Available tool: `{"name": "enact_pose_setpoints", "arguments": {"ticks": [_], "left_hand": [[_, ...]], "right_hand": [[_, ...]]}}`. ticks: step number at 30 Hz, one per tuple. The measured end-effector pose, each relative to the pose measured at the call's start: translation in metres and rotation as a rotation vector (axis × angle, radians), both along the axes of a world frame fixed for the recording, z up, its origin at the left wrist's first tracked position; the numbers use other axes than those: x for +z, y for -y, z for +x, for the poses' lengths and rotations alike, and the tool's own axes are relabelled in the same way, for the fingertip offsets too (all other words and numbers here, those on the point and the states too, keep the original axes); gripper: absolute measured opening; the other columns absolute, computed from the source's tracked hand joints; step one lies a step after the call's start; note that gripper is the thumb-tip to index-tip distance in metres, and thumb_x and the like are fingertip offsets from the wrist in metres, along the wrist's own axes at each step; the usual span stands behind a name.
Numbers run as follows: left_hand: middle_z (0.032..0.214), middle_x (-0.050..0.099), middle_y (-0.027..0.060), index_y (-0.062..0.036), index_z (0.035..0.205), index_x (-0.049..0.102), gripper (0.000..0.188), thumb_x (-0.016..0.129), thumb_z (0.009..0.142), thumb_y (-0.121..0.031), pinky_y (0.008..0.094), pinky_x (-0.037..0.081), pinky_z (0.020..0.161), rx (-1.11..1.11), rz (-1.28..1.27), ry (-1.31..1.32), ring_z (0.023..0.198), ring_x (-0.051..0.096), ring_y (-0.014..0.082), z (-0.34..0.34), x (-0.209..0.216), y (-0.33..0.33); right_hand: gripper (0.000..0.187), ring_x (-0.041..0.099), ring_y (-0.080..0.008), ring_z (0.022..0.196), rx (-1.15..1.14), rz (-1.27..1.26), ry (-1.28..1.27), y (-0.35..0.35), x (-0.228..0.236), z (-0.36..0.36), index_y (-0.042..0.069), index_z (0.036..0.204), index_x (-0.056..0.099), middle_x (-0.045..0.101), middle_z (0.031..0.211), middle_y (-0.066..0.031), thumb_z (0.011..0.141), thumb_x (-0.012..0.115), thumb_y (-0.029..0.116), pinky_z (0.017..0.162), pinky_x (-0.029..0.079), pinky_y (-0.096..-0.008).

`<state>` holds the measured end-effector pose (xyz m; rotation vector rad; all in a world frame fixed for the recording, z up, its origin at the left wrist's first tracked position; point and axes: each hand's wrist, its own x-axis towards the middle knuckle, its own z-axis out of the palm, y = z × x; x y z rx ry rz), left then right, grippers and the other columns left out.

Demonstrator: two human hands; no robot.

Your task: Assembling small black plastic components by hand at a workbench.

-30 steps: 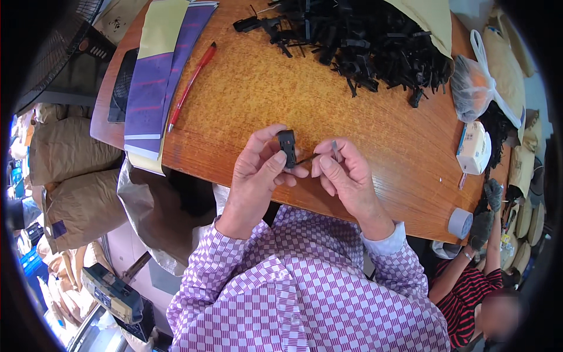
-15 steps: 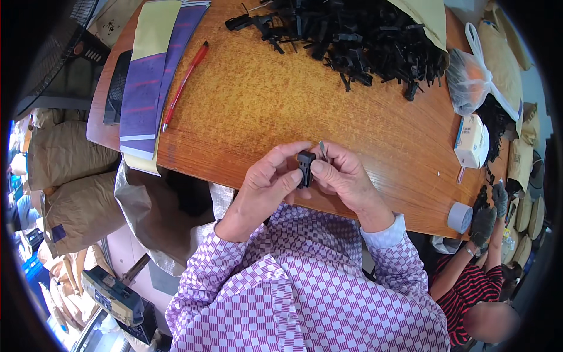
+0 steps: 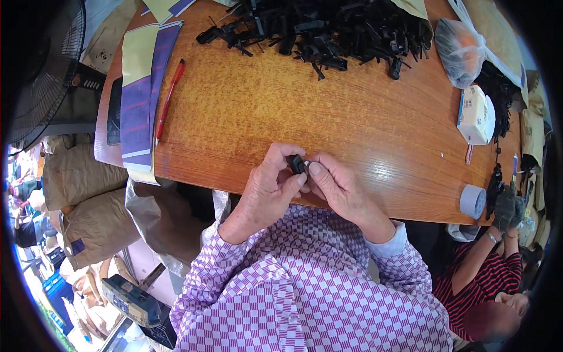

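Near the table's front edge, my left hand is closed, with its thumb and fingers gripping a small black plastic part. The part is tilted and partly covered by the fingers. Right against it, my right hand is closed in a pinch, thumb pressed to the forefinger. A small pale, shiny bit shows at those fingertips, too little of it to name. Beyond both hands, a heap of similar black plastic parts spreads along the far side of the wooden table.
On the left lie a red pen and purple-and-yellow printed sheets. To the right are a tied plastic bag, a tissue box and a tape roll. A co-worker's gloved hands work at the far right.
The black part has tipped from nearly upright to slanted between my hands. The thin grey strip that stuck up from my right fingers no longer shows. The view has shifted slightly.
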<state>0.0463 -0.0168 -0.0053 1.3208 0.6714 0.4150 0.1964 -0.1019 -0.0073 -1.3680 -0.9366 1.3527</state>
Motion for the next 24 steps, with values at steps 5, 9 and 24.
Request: {"name": "enact_pose_setpoints", "arguments": {"ticks": [5, 9, 24], "left_hand": [[0.087, 0.056, 0.0063, -0.0022, 0.11, 0.04, 0.027, 0.052, 0.088, 0.008, 0.0249, 0.053, 0.066, -0.022, 0.045, -0.034, 0.077, 0.063, 0.0118, 0.004, -0.001, -0.001], [0.084, 0.057, 0.009, -0.003, 0.109, 0.04, 0.028, 0.053, 0.086, 0.008, 0.028, 0.052, 0.063, 0.002, 0.075, -0.039, 0.075, 0.064, 0.0169, 0.004, -0.002, 0.0], [0.079, 0.057, 0.0075, -0.0041, 0.1, 0.046, 0.01, 0.052, 0.093, -0.004, 0.0269, 0.048, 0.061, 0.348, 0.296, 0.046, 0.069, 0.06, 0.0159, -0.017, -0.011, -0.009]], "right_hand": [[0.02, 0.054, -0.009, 0.069, 0.022, 0.042, 0.214, 0.001, -0.002, 0.0, 0.001, 0.098, 0.053, 0.057, 0.076, -0.0039, 0.1, 0.044, 0.019, 0.061, 0.044, -0.0229], [0.018, 0.053, -0.0103, 0.066, 0.003, 0.056, 0.26, -0.002, -0.001, -0.004, 0.002, 0.099, 0.052, 0.055, 0.073, -0.004, 0.099, 0.045, 0.017, 0.059, 0.044, -0.0243], [0.021, 0.048, -0.0088, 0.063, -0.052, 0.165, 0.56, -0.056, 0.008, 0.002, 0.003, 0.101, 0.054, 0.051, 0.07, -0.0021, 0.092, 0.059, 0.022, 0.056, 0.041, -0.025]]}}
